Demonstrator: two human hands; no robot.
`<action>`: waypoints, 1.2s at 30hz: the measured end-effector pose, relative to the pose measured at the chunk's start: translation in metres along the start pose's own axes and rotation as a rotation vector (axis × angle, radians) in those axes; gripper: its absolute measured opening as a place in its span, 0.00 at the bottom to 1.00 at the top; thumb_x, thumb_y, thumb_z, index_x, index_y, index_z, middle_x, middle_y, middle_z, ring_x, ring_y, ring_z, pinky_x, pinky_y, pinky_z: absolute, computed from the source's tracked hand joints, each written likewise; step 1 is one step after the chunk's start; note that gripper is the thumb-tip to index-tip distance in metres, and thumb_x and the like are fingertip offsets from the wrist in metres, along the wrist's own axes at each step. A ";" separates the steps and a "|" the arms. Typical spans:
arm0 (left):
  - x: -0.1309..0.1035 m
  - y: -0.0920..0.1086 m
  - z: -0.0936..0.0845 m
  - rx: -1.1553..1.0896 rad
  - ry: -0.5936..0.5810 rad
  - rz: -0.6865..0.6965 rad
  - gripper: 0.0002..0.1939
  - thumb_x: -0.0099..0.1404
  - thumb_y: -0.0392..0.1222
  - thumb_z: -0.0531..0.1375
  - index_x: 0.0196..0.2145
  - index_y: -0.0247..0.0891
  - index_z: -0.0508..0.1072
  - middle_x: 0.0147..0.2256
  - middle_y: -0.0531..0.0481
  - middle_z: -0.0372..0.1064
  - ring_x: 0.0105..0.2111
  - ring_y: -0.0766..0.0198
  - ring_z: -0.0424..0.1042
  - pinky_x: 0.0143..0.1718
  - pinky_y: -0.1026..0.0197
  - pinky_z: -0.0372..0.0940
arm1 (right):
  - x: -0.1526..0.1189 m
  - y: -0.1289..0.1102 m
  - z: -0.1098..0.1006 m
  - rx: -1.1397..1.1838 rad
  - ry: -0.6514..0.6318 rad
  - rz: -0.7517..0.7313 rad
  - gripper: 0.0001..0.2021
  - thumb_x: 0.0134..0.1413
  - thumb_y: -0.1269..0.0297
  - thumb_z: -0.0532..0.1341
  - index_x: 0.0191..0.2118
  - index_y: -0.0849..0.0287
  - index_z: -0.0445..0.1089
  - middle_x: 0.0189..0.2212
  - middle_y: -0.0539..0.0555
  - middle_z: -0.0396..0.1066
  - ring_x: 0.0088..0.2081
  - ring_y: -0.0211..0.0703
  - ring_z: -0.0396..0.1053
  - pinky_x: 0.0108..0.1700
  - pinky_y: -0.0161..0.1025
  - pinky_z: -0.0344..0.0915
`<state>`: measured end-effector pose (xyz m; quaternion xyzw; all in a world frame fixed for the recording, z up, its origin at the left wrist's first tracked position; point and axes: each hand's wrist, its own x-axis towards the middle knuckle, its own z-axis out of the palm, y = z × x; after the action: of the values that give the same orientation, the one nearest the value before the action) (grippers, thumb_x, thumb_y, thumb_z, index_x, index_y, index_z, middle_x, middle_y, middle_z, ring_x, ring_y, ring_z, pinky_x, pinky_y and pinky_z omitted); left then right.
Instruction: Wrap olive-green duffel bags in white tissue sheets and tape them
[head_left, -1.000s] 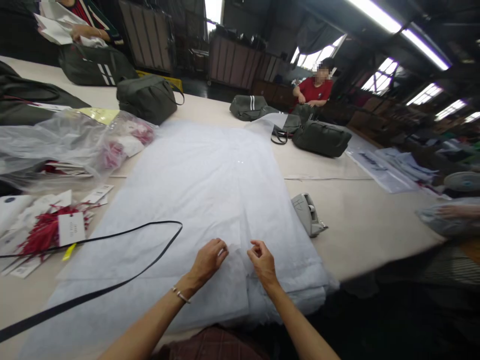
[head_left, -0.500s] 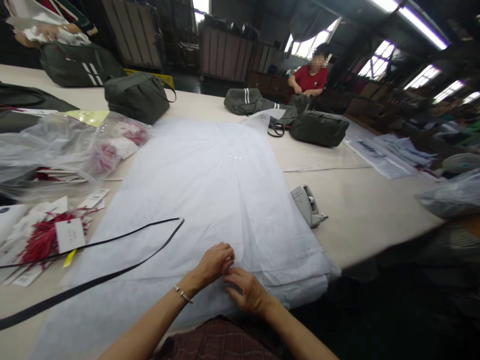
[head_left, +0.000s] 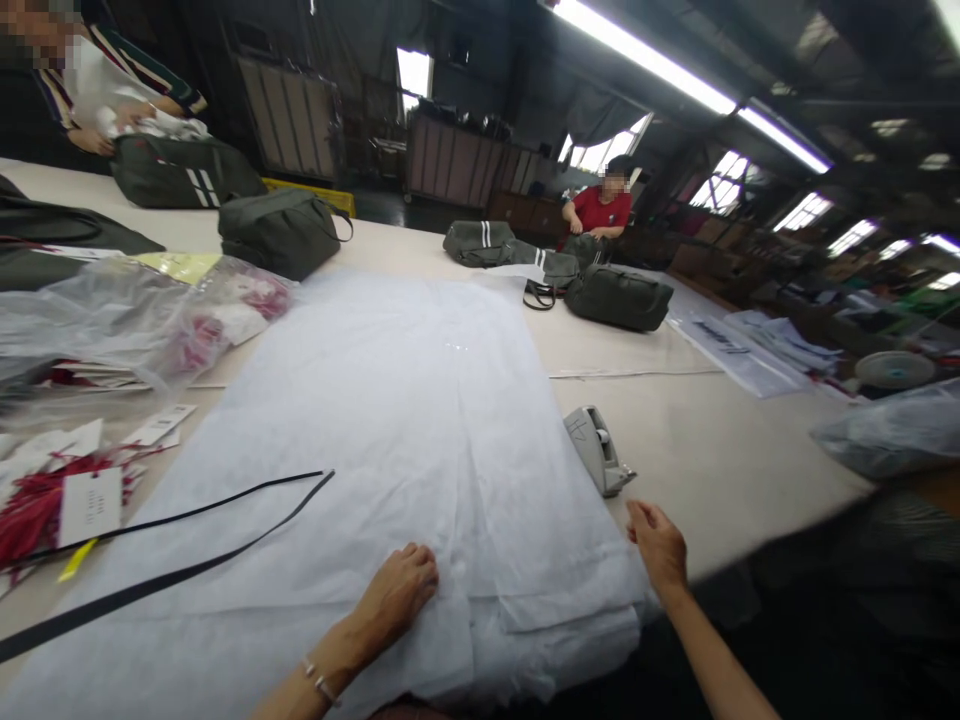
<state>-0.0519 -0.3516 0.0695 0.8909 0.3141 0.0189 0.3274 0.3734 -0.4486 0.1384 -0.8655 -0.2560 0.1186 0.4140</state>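
My left hand (head_left: 409,585) lies on a large sheet of thin white wrapping paper (head_left: 375,390), its fingers bent together and resting on the surface with nothing visible in them. Off the paper's right edge, my right hand (head_left: 661,545) hovers over the table with loosely bent fingers and appears to hold nothing. Just beyond its fingertips stands a grey tape dispenser (head_left: 596,450) with a handwritten mark on its side. The paper is layered and creased near me. A black strap (head_left: 195,558) lies across its left part.
Red-tasselled tags (head_left: 90,505) and a clear plastic bag (head_left: 142,310) lie at left. Dark green bags (head_left: 277,232) stand along the far side, more (head_left: 619,297) at back right. Two people work across the table. At right, the table edge (head_left: 787,525) drops to a dark floor.
My right hand has left the paper beside my left hand and moved right, close to the tape dispenser. My left hand stays on the paper. The view has tilted upward.
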 end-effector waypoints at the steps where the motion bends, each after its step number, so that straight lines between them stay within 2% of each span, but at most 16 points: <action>1: 0.000 0.000 0.001 -0.006 0.012 -0.018 0.08 0.65 0.35 0.53 0.35 0.40 0.72 0.43 0.46 0.70 0.44 0.57 0.67 0.47 0.55 0.61 | 0.021 -0.001 -0.007 -0.021 0.041 0.015 0.25 0.39 0.40 0.58 0.34 0.58 0.72 0.21 0.54 0.72 0.25 0.49 0.70 0.32 0.44 0.69; 4: 0.001 -0.001 0.004 -0.095 0.057 -0.081 0.07 0.62 0.34 0.53 0.35 0.42 0.71 0.42 0.49 0.70 0.44 0.58 0.67 0.48 0.56 0.61 | 0.075 -0.007 -0.016 -0.021 0.103 0.008 0.24 0.35 0.43 0.60 0.33 0.58 0.72 0.30 0.61 0.76 0.37 0.56 0.72 0.41 0.48 0.69; 6: 0.002 -0.004 0.009 -0.175 0.080 -0.132 0.07 0.59 0.34 0.54 0.34 0.42 0.69 0.41 0.49 0.71 0.44 0.58 0.67 0.49 0.56 0.60 | 0.102 -0.009 -0.013 0.010 0.071 0.015 0.22 0.32 0.46 0.61 0.32 0.59 0.73 0.35 0.63 0.76 0.43 0.57 0.72 0.44 0.47 0.68; 8: 0.004 -0.008 0.015 -0.202 0.092 -0.185 0.07 0.56 0.34 0.55 0.33 0.42 0.68 0.41 0.49 0.71 0.44 0.58 0.67 0.49 0.55 0.60 | 0.119 -0.010 -0.006 0.050 -0.024 0.045 0.22 0.31 0.48 0.61 0.31 0.60 0.74 0.33 0.60 0.77 0.41 0.54 0.72 0.41 0.46 0.69; 10: 0.005 -0.011 0.024 -0.188 0.117 -0.231 0.08 0.54 0.34 0.57 0.34 0.42 0.68 0.41 0.50 0.71 0.44 0.56 0.67 0.49 0.54 0.60 | 0.128 -0.008 0.002 0.093 -0.146 0.080 0.22 0.31 0.48 0.63 0.31 0.61 0.75 0.27 0.56 0.76 0.33 0.48 0.72 0.36 0.43 0.68; 14: 0.007 -0.012 0.035 -0.201 0.213 -0.283 0.05 0.63 0.43 0.55 0.34 0.44 0.70 0.40 0.49 0.72 0.42 0.55 0.68 0.48 0.53 0.61 | 0.136 -0.002 0.008 0.156 -0.309 0.140 0.23 0.27 0.49 0.65 0.30 0.62 0.77 0.23 0.52 0.74 0.26 0.42 0.69 0.31 0.39 0.65; 16: 0.007 -0.009 0.035 -0.216 0.251 -0.307 0.08 0.65 0.44 0.53 0.33 0.43 0.70 0.38 0.49 0.72 0.41 0.56 0.69 0.47 0.54 0.61 | 0.143 -0.001 0.008 0.164 -0.342 0.169 0.21 0.25 0.50 0.66 0.27 0.60 0.77 0.22 0.52 0.74 0.24 0.41 0.67 0.29 0.38 0.63; 18: 0.008 -0.004 0.032 -0.207 0.266 -0.347 0.06 0.64 0.43 0.54 0.32 0.43 0.70 0.37 0.49 0.71 0.40 0.56 0.69 0.46 0.55 0.62 | 0.150 -0.001 0.008 0.160 -0.350 0.190 0.18 0.23 0.52 0.66 0.24 0.60 0.76 0.19 0.52 0.73 0.23 0.41 0.66 0.27 0.37 0.60; 20: 0.009 0.001 0.028 -0.175 0.258 -0.384 0.02 0.60 0.40 0.57 0.32 0.42 0.69 0.37 0.49 0.71 0.40 0.56 0.69 0.45 0.55 0.62 | 0.154 -0.001 0.010 0.163 -0.342 0.192 0.17 0.22 0.54 0.66 0.22 0.61 0.76 0.17 0.51 0.71 0.22 0.41 0.64 0.25 0.37 0.58; 23: 0.010 0.008 0.024 -0.119 0.245 -0.404 0.04 0.56 0.38 0.58 0.32 0.42 0.68 0.37 0.50 0.70 0.40 0.55 0.68 0.46 0.54 0.61 | 0.154 0.001 0.009 0.201 -0.312 0.160 0.15 0.22 0.56 0.66 0.22 0.62 0.75 0.17 0.50 0.70 0.24 0.41 0.65 0.27 0.37 0.61; 28: 0.011 0.013 0.021 -0.070 0.198 -0.406 0.06 0.56 0.37 0.57 0.34 0.41 0.69 0.39 0.48 0.69 0.41 0.54 0.68 0.47 0.53 0.60 | 0.135 0.013 -0.011 0.241 -0.260 0.132 0.18 0.26 0.52 0.66 0.25 0.60 0.73 0.19 0.48 0.69 0.25 0.40 0.66 0.31 0.38 0.66; 31: 0.012 0.016 0.019 -0.041 0.185 -0.412 0.09 0.54 0.37 0.58 0.35 0.40 0.69 0.40 0.47 0.68 0.41 0.53 0.68 0.47 0.52 0.59 | 0.124 0.022 -0.021 0.221 -0.298 0.168 0.18 0.29 0.49 0.65 0.26 0.59 0.71 0.19 0.48 0.68 0.24 0.40 0.68 0.33 0.40 0.70; 36: 0.012 0.030 0.008 0.038 0.138 -0.444 0.10 0.55 0.36 0.58 0.37 0.39 0.68 0.41 0.46 0.67 0.43 0.52 0.67 0.47 0.52 0.59 | 0.117 0.031 -0.016 0.033 -0.388 0.201 0.11 0.35 0.52 0.61 0.22 0.55 0.67 0.19 0.51 0.70 0.25 0.43 0.71 0.35 0.42 0.73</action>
<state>-0.0242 -0.3672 0.0792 0.8025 0.5243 0.0016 0.2846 0.4890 -0.4120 0.1250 -0.8407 -0.2413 0.3277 0.3573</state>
